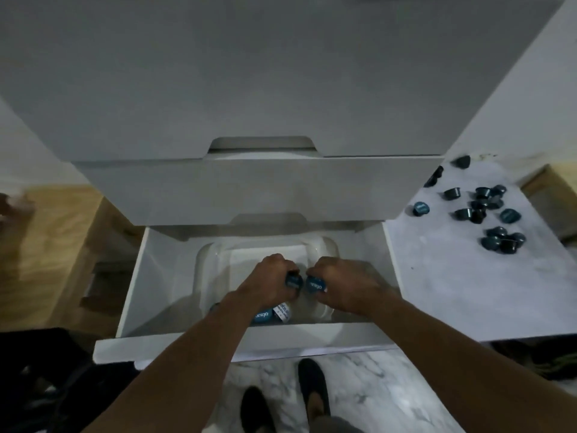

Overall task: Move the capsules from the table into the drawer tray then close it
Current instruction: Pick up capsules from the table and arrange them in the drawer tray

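Left hand [271,278] gripped one capsule [293,281], right hand [340,281] a second capsule [315,284], both low over the clear tray [206,260] in the open drawer [150,276]. Best let go low so none bounce out. Loose capsules [480,207] lay on the bench [452,292].

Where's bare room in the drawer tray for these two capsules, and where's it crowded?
The tray floor is bare between the left hand, right hand and its far rim, also its near right corner. Stored capsules fill its near left corner. On the table, the near half is bare; loose capsules crowd its far part.
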`<state>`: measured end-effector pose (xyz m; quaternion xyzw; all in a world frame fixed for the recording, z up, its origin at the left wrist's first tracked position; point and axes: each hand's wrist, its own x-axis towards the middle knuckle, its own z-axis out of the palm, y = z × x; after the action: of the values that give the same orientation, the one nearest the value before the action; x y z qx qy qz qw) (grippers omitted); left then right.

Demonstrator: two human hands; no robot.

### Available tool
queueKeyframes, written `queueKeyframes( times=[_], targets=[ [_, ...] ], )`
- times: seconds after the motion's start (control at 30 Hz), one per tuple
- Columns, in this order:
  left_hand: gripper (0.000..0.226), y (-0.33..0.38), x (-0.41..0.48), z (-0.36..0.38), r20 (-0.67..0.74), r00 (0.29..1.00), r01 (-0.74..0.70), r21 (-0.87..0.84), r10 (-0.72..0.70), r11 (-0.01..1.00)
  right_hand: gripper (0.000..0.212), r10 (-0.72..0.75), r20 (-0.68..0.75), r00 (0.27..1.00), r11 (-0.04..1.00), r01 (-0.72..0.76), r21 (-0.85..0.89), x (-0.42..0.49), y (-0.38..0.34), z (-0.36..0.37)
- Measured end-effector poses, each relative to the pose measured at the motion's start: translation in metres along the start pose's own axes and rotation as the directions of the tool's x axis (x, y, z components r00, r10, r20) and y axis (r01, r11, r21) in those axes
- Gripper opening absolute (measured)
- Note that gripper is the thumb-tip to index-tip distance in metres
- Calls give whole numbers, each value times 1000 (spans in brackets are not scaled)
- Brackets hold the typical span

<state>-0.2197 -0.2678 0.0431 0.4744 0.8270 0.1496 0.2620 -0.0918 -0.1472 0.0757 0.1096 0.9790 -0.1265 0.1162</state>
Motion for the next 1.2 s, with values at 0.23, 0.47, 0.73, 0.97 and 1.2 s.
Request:
queueKeyframes(
  times=[0.23,0.47,0.73,0.97,1.2],
  targets=[
    [49,-9,4,10,88,996,-30,-18,31,999,33,5,-17,1000,994,-6,-114,9,8,11],
    [42,-14,8,13,125,992,-4,-78,14,997,36,31,61,998,996,-26,-82,17,17,15],
    [31,-16,11,14,147,989,26,-87,-13,996,29,28,98,995,999,-26,-21,19,23,17],
    [27,-11,13,16,228,973,50,-77,-31,996,29,-3,162,987,1000,8,-29,15,17,10],
    [26,-7,11,18,287,957,62,-47,-46,997,27,-26,183,983,999,34,-42,11,14,11]
  ],
)
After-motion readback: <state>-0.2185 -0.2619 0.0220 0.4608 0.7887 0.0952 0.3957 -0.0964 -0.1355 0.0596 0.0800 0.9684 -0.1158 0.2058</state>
